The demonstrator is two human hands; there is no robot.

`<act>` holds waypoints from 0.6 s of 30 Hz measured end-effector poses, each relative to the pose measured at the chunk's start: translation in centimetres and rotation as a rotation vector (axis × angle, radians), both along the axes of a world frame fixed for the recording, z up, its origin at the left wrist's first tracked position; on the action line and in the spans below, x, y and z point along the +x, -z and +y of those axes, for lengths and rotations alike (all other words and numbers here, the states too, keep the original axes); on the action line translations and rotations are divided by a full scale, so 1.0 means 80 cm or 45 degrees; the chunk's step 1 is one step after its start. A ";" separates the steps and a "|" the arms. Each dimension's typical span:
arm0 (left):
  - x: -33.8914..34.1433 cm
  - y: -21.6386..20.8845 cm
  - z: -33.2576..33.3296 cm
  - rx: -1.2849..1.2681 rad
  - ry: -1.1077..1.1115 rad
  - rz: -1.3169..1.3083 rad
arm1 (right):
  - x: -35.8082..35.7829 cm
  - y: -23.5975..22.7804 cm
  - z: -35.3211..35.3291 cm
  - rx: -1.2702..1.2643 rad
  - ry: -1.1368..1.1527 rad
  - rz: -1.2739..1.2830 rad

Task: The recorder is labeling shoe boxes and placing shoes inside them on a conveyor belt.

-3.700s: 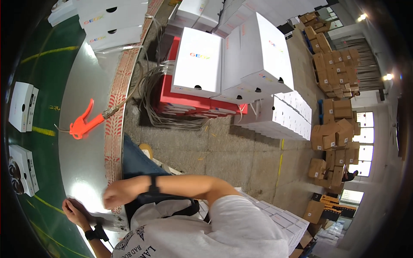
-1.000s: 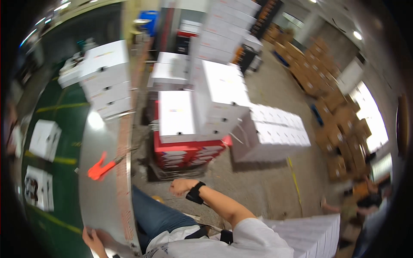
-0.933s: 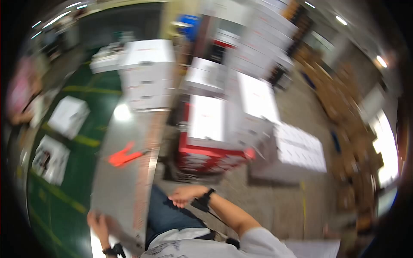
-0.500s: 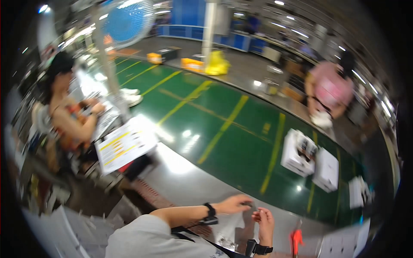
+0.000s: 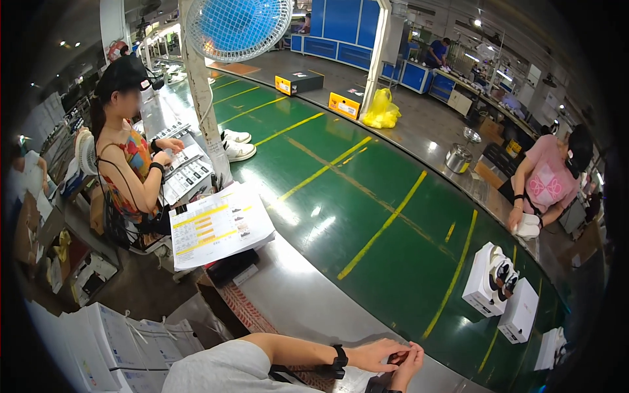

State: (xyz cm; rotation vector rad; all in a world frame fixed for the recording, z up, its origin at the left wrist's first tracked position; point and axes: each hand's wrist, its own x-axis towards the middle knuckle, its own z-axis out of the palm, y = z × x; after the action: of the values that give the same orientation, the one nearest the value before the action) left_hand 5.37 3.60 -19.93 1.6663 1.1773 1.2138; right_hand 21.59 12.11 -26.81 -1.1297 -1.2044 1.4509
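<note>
My left hand and my right hand meet above the metal table edge, beside the green conveyor belt. Fingers of both are bent in and touching each other. Whatever lies between the fingertips is too small or hidden to name. Black bands circle both wrists. Across the belt to the right, an open white shoebox carries a pair of white, black and brown shoes. Close by it is a second white box.
Printed sheets lie stacked on the table to the left. A co-worker sits there handling labels; another person holds a white shoe across the belt. A post with a blue fan rises at the belt. White flat cartons stand lower left.
My hands, a little apart before, have come together. The view has swung left, so the belt, boxes and people sit farther right in the picture. The picture is sharper.
</note>
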 end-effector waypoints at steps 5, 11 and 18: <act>-0.003 0.017 0.004 0.122 -0.052 -0.010 | -0.010 0.029 -0.004 0.196 0.162 -0.181; -0.013 -0.030 0.009 -0.006 -0.020 -0.061 | -0.018 -0.001 -0.030 0.054 0.092 -0.235; 0.000 0.007 0.007 0.160 -0.066 0.067 | -0.021 -0.021 -0.038 -0.033 0.142 -0.235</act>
State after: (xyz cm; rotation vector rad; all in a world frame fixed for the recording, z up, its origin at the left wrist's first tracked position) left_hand 5.40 4.19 -20.51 1.7790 1.2045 1.3070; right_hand 19.88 9.08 -25.13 -1.3509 -1.2308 1.3039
